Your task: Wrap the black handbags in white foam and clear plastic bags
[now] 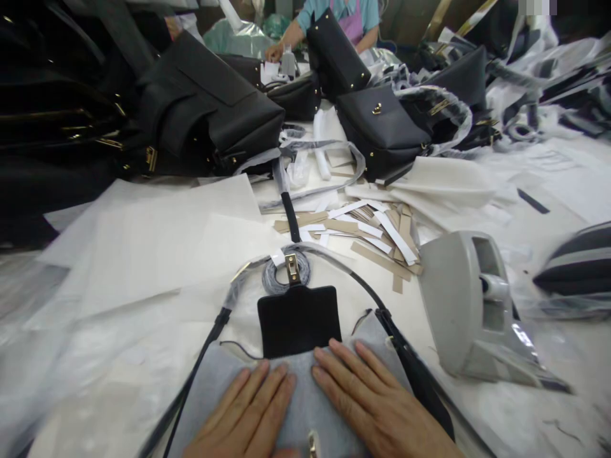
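Observation:
A black handbag lies in front of me with a pale grey sheet (305,407) spread over its body. My left hand (248,413) rests flat on the sheet's left half, fingers stretched out. On the right half lies my right hand (370,401), also flat with its fingers a little apart. Beyond my fingertips the black flap (300,321) stretches away from me, with a gold clasp (292,268) at its far end. A plastic-wrapped handle (241,280) arches around it. Between my wrists a bit of gold metal (312,443) shows through the sheet.
Right of the bag stands a grey tape dispenser (453,299). Paper and card strips (377,232) are heaped ahead. White sheets (167,235) cover the left side. Black handbags (382,127) are piled at the back, where a person in a pink apron (352,25) works.

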### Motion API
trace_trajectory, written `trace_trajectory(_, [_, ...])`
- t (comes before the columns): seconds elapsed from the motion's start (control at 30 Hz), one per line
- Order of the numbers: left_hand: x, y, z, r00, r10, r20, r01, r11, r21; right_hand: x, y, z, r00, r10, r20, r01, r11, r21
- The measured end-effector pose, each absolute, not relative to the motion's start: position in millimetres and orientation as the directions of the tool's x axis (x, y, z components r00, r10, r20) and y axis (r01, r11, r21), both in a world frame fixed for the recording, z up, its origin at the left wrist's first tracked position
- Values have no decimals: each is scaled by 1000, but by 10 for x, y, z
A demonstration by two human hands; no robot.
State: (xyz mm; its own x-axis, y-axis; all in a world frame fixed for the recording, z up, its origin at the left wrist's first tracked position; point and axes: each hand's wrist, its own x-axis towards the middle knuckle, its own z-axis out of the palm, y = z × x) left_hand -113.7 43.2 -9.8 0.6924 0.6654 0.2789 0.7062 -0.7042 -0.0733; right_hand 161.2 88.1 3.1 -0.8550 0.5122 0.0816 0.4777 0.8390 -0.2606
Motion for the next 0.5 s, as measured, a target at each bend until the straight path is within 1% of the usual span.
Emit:
trace_trajectory(0.13, [-1042,266,3,629,756,178,769,-639,-4,1612,799,174,-815,572,-89,553,723,-415])
trace_trajectory(0.23, [-1007,163,25,590,797,130,798,-600,55,1596,778,205,-808,575,-130,560,681,-472])
trace_trajectory(0.33, [-996,118,8,558,828,55,819,-560,124,1586,763,189,-809,575,-119,556,686,-469])
trace_trajectory(0.5, [-982,111,35,556,830,-35,821,-543,177,1594,618,170,-800,599,-38,566,730,-383])
